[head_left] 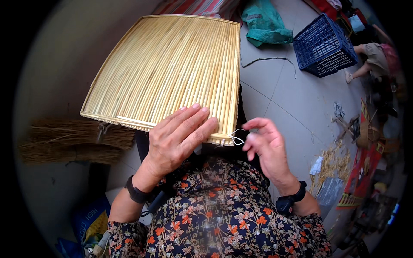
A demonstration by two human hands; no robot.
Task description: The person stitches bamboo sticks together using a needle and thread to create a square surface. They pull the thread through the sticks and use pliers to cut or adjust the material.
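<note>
A rectangular panel of pale straw stalks (172, 64), laid side by side and edged with thin strips, slants away in front of me. My left hand (178, 135) rests on its near edge, palm down with the fingers stretched over the stalks. At the panel's near right corner a thin white string (236, 139) forms a small loop. My right hand (270, 148) is just beside that loop, fingers apart and partly blurred. Its index fingertip is close to the string; whether it touches is unclear. A short pale strip (135, 121) lies along the near edge, left of my left hand.
Bundles of dry straw (73, 142) lie at the left. Beyond the panel's right side are a green bag (266, 23), a blue plastic crate (322, 47) and a dark cord (269, 59) on the tiled floor. Loose straw (337, 163) lies at the right; a person's leg (361, 71) shows farther off.
</note>
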